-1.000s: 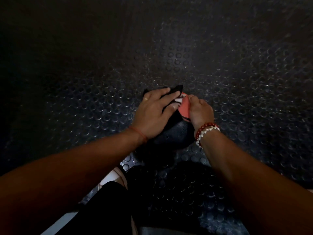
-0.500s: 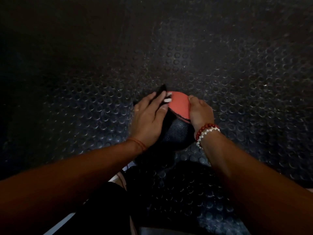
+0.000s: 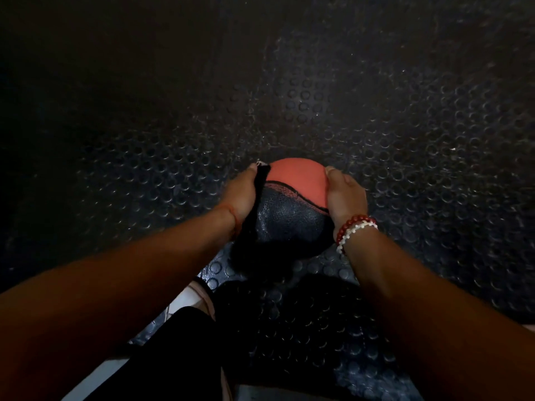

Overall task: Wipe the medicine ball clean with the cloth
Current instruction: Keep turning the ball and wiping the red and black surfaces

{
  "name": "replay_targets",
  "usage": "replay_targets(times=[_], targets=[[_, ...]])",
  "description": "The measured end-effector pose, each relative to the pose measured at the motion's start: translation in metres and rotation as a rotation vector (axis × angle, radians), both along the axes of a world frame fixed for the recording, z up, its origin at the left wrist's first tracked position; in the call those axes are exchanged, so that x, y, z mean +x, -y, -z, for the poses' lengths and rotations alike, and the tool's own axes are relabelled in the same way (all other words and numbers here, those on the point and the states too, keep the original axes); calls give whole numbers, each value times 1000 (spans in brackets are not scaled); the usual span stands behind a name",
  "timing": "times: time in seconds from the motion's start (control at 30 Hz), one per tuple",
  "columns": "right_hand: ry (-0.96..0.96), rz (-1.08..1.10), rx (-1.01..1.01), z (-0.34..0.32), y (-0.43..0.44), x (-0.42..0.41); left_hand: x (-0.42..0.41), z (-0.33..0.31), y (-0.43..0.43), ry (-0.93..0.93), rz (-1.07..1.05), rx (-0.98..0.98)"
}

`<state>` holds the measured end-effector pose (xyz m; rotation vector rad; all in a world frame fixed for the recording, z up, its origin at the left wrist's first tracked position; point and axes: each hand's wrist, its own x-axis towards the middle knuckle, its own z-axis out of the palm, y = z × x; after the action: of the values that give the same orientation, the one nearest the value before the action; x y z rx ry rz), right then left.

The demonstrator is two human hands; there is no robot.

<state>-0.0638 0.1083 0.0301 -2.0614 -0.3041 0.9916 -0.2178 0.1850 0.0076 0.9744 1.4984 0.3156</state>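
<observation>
A medicine ball (image 3: 289, 209), black with a red-orange panel on its far side, rests on the studded floor in the middle of the view. My left hand (image 3: 241, 192) presses a black cloth (image 3: 259, 186) flat against the ball's left side; the cloth hangs down along that side. My right hand (image 3: 344, 195), with red and white bead bracelets at the wrist, cups the ball's right side and steadies it. The ball's top is uncovered.
Black rubber floor matting (image 3: 405, 140) with raised round studs spreads all around in dim light. My shoe and dark trouser leg (image 3: 188, 328) are close below the ball, beside a pale strip of floor at the lower left.
My left hand has slid the cloth from the ball's top down to its left side, uncovering the red panel. My right hand has stayed on the right side.
</observation>
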Motion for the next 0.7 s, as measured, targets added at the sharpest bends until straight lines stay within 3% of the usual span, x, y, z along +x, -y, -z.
replay_targets(times=[0.13,0.3,0.37,0.47,0.7], targets=[[20,-32,-16,-1,-4,4,-5,-15,44,-99,54,373],[24,-16,-8,0,-1,0,-4,-29,48,-215,417,822],[19,-2,1,0,-1,0,-5,-22,25,-186,565,889],[15,-3,-7,0,-3,-1,-4,-9,-3,-61,575,676],[-88,30,-20,-5,-4,-1,-3,-4,22,47,-159,-25]])
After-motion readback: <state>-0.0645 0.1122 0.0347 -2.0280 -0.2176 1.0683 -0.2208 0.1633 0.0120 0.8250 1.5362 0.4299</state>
